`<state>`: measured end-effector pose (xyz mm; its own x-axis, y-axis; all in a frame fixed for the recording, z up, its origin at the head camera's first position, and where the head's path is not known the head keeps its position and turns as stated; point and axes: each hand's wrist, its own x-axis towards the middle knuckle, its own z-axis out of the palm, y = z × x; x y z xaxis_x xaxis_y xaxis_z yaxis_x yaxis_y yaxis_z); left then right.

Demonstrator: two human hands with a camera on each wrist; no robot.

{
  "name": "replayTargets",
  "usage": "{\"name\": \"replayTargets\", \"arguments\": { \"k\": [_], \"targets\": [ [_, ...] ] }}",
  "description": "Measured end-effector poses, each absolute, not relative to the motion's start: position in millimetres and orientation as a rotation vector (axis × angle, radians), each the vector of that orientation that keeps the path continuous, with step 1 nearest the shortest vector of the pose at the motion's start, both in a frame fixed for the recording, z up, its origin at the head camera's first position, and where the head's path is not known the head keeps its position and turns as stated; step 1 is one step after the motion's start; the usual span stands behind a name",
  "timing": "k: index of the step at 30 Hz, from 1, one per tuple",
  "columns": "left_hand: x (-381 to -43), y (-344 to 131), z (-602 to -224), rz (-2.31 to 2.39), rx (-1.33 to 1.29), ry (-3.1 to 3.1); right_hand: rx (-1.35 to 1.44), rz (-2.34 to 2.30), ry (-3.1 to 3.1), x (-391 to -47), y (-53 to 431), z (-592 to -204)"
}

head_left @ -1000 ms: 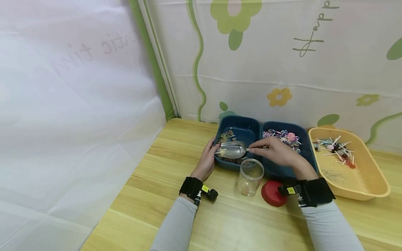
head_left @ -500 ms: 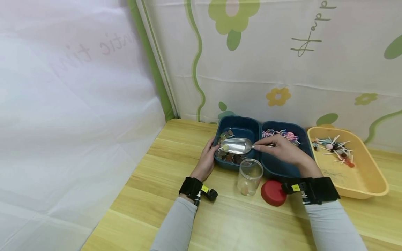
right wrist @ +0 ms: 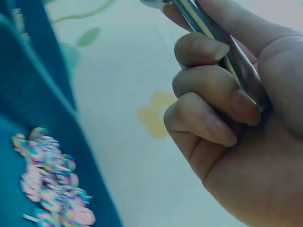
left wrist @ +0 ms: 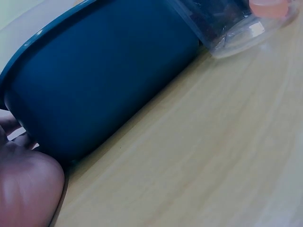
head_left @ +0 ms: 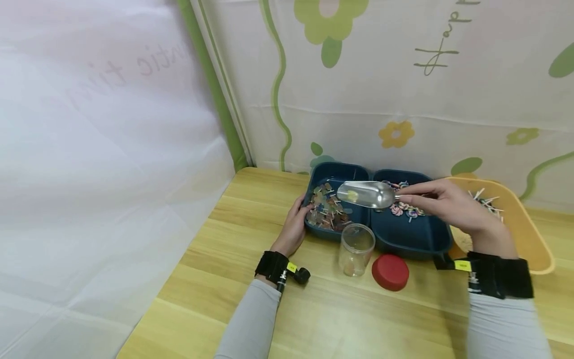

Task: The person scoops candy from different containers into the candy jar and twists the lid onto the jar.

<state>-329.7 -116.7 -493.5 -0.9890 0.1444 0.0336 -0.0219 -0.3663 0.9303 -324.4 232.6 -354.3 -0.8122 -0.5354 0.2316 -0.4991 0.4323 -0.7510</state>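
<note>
My right hand (head_left: 453,204) grips the handle of a metal scoop (head_left: 376,193), held above the two dark blue bins. One small yellow candy lies in the scoop's bowl. My left hand (head_left: 292,229) holds the left side of the left blue bin (head_left: 334,169), its thumb at the rim. Small brownish and clear candies on white sticks (head_left: 329,209) fill the front left of that bin. Colourful swirl lollipops (right wrist: 52,179) lie in the right blue bin (head_left: 412,242). A clear jar (head_left: 356,252) stands lidless before the bins, with something orange-pink (left wrist: 269,7) at its bottom.
A red lid (head_left: 390,272) lies on the wooden table (head_left: 341,319) to the right of the jar. Behind my right forearm is a yellow bin (head_left: 533,239) with stick candies. A printed curtain (head_left: 350,114) hangs behind the bins.
My right hand has lifted the scoop up and to the right, away from the candies in the left bin. The left hand keeps its place at that bin.
</note>
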Motion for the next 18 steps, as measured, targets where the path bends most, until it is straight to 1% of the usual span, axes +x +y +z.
{"name": "replayTargets", "arguments": {
  "k": [7,13,18],
  "targets": [
    [-329,-118,-495,2.507,0.193,1.709,-0.983,-1.353,2.738,-303,266,-336],
    [-327,-118,-496,2.500,0.185,1.719,-0.781,-1.276,2.781,-281,285,-322],
    [-328,-117,-494,2.505,0.184,1.718,-0.869,-1.184,2.820,-272,296,-315]
  ]
}}
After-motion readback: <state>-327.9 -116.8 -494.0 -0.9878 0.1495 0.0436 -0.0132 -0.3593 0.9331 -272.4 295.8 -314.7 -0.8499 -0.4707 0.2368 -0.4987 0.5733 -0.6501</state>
